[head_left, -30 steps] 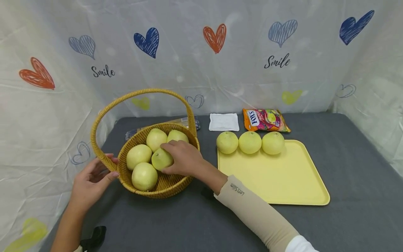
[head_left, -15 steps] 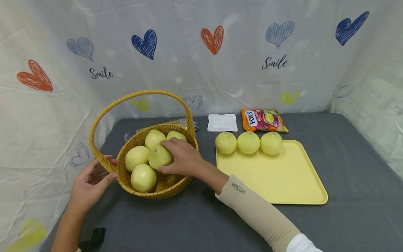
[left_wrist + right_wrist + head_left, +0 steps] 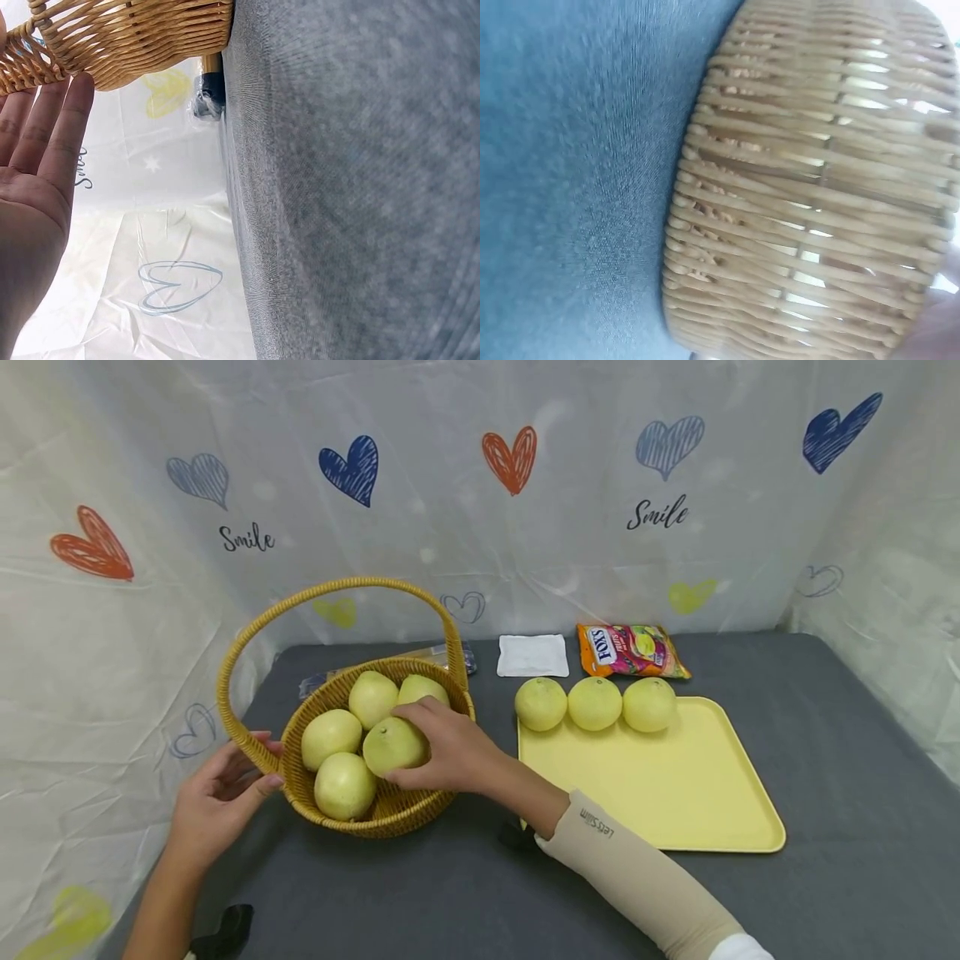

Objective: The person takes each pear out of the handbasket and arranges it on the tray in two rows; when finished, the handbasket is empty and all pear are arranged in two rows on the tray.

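Note:
In the head view, a wicker basket (image 3: pixel 420 806) with a tall arched handle stands at the left of the table. Several round yellow-green fruits (image 3: pixel 331 737) lie inside it. My right hand (image 3: pixel 455 747) reaches over the basket's right rim and grips one such fruit (image 3: pixel 393 746) among the others. My left hand (image 3: pixel 217 802) holds the basket's left side at the foot of the handle, thumb in front and fingers behind. The left wrist view has those fingers (image 3: pixel 60 127) extended against the weave. Basket wall fills much of the right wrist view and hides the held fruit.
Right of the basket lies a yellow tray (image 3: pixel 652 793), with three similar fruits (image 3: pixel 595 703) in a row along its back edge. Behind them are an orange candy bag (image 3: pixel 633 650) and a white packet (image 3: pixel 533 656). A clear-wrapped item (image 3: pixel 442 655) lies behind the basket.
The fruit in my right hand has shifted left, then slightly back to the right and nearer me, with the hand. My left hand and the basket stay about where they were.

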Demonstrator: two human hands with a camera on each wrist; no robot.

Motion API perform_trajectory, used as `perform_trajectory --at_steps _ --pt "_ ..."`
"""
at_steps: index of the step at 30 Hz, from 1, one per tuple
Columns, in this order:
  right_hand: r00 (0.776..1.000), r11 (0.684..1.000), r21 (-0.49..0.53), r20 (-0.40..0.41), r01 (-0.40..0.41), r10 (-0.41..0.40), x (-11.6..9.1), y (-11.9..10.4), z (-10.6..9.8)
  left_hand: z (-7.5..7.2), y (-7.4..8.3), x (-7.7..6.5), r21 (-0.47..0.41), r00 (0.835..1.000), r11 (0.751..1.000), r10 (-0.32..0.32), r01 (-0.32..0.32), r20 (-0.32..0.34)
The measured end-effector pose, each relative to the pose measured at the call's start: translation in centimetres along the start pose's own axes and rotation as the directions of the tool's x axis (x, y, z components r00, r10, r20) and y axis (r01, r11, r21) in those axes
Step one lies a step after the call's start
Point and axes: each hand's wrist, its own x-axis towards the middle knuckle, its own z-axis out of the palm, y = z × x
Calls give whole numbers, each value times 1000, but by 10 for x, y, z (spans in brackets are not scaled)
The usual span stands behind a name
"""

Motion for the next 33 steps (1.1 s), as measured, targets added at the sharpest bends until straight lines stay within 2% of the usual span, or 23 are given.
perform_trajectory --at_steps 8,16,26,33 --pt "1000 993 119 -18 15 -13 -18 -1 -12 0 1 0 8 1000 1000 -4 4 1" --pt "998 983 183 -56 12 -1 -31 -1 -25 1 1 0 -1 1000 1000 0 0 2" --pt "993 977 206 -111 52 -29 -46 -1 -44 0 -3 -1 68 1000 997 -22 22 2" --pt "991 983 174 -133 51 -28 -61 0 -57 1 -2 -1 91 1000 995 -27 28 -5"
